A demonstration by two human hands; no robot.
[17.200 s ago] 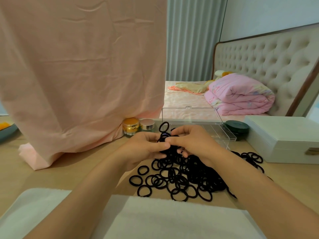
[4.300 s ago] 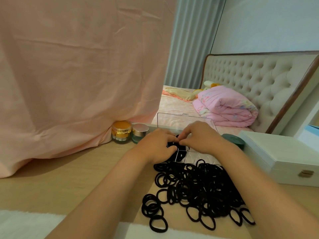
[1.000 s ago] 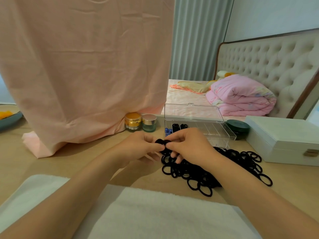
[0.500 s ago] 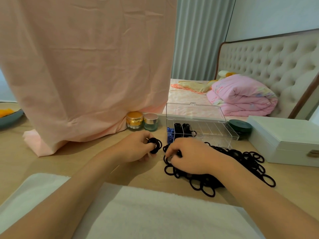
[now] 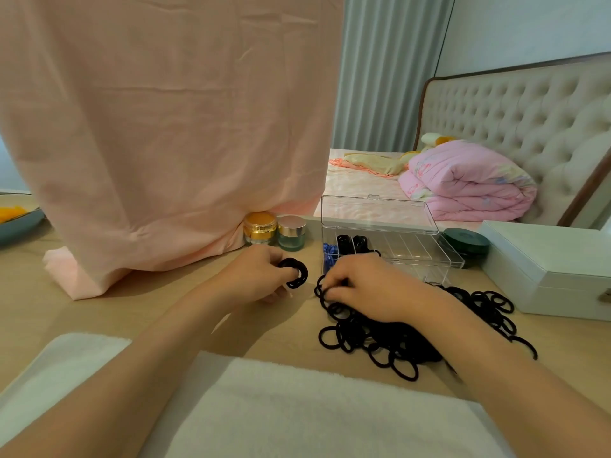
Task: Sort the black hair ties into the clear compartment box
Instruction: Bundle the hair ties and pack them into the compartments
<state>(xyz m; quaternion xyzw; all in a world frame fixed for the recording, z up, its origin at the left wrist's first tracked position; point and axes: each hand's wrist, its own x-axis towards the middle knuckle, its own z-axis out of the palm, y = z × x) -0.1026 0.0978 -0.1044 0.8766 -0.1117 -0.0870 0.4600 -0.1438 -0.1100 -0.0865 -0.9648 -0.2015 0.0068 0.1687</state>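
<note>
Early days; clear compartment box (image 5: 417, 256) at the far edge of the table (image 5: 158, 312) shows black ties (image 5: 352, 242) in two compartments only; left hand (image 5: 261, 274) grips a small bundle of ties (image 5: 297, 273); right hand (image 5: 368, 285) pinches ties at the pile (image 5: 396, 340) mid-table; most of it left to sort.

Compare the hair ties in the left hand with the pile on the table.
The bunch is stacked into one tidy ring; the pile lies spread and tangled. The bunch is few ties, the pile many. The left hand grips the bunch; the right hand only pinches at the pile's edge. Both are black loops, not yet in the clear box.
</note>
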